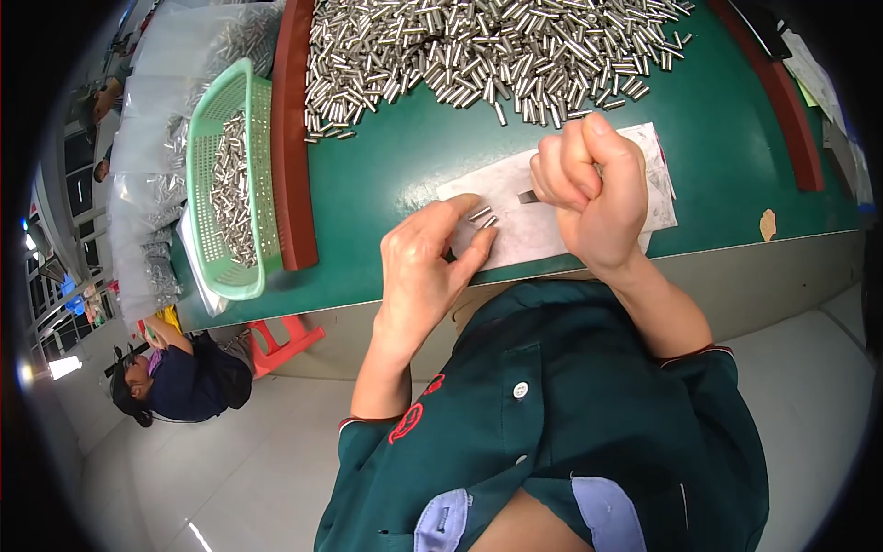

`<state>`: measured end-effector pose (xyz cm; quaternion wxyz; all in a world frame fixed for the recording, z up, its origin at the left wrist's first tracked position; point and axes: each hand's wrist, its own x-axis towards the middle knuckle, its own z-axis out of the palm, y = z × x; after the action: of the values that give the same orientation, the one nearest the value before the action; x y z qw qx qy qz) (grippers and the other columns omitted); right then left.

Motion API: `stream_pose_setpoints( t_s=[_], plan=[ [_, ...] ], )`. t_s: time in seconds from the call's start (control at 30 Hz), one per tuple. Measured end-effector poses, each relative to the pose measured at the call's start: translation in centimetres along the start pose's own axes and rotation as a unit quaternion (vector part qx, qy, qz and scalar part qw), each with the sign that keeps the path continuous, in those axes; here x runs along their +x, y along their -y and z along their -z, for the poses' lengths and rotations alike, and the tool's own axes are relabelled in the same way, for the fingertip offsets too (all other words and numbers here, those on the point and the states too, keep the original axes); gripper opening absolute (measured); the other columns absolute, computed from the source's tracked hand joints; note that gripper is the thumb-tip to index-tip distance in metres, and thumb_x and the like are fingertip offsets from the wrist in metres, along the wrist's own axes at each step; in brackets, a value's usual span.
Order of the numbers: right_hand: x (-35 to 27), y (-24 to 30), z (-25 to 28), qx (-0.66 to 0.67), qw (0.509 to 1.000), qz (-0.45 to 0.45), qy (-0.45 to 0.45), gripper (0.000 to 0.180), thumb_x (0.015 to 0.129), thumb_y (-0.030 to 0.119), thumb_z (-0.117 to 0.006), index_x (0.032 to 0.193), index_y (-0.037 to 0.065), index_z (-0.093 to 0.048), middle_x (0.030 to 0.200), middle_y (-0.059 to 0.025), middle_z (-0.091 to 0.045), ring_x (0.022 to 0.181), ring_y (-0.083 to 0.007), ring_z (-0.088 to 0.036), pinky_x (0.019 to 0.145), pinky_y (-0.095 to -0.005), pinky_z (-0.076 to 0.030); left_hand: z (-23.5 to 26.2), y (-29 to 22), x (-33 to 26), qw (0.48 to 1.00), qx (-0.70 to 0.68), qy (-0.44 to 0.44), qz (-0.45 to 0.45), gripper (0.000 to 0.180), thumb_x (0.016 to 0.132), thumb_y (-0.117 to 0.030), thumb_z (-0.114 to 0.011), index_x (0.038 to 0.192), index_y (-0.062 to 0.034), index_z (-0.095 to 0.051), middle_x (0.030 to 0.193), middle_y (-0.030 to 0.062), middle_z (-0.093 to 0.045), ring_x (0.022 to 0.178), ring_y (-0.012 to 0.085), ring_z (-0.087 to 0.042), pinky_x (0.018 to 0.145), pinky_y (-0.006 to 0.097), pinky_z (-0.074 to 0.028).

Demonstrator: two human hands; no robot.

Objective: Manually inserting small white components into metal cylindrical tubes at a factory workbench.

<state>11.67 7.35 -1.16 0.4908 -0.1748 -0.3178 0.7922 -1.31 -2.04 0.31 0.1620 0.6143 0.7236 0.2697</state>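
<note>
My left hand (428, 248) rests at the left end of a white paper sheet (524, 221) on the table. Its thumb and index finger are apart, one on each side of two short shiny metal pins (483, 217), which lie close to both fingertips. Closed in a fist, my right hand (598, 189) is raised over the sheet's right part. A dark, flat-ended strip of metal (528, 197) sticks out of the fist on its left side; the rest of it is hidden by the fingers.
A large heap of metal pins (497, 55) covers the green table's (386, 193) far side, between two red-brown rails (296, 166). Left of them stand a green basket (198, 221) of small metal parts and several clear bags (143, 202). Another person (189, 377) sits far left.
</note>
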Motion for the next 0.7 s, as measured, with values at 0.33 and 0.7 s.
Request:
stream_pose_setpoints(
  t_s=[0.33,0.7],
  plan=[
    [-0.2,0.0,-0.1,-0.026,1.000,0.017,-0.001,0.041,0.090,0.017,-0.030,0.050,0.009,-0.025,0.046,0.0023,-0.024,0.041,-0.0065,-0.023,0.041,-0.0226,-0.021,-0.9,0.3,0.6,0.970,0.148,0.001,-0.195,0.015,0.063,0.002,-0.061,0.076,-0.0021,-0.055,0.054,0.0074,-0.044,0.047,0.0225,-0.047,0.045,0.032,-0.038],
    [0.1,0.1,-0.2,-0.011,1.000,0.018,0.005,0.041,0.090,0.016,-0.030,0.050,0.009,-0.025,0.045,0.0027,-0.023,0.041,-0.0065,-0.023,0.040,-0.0229,-0.020,-0.1,1.8,0.3,0.946,-0.304,-0.016,0.110,0.004,0.075,-0.004,-0.058,0.078,-0.0017,-0.057,0.055,-0.0053,-0.042,0.050,0.0017,-0.036,0.046,0.017,-0.030]
  ],
)
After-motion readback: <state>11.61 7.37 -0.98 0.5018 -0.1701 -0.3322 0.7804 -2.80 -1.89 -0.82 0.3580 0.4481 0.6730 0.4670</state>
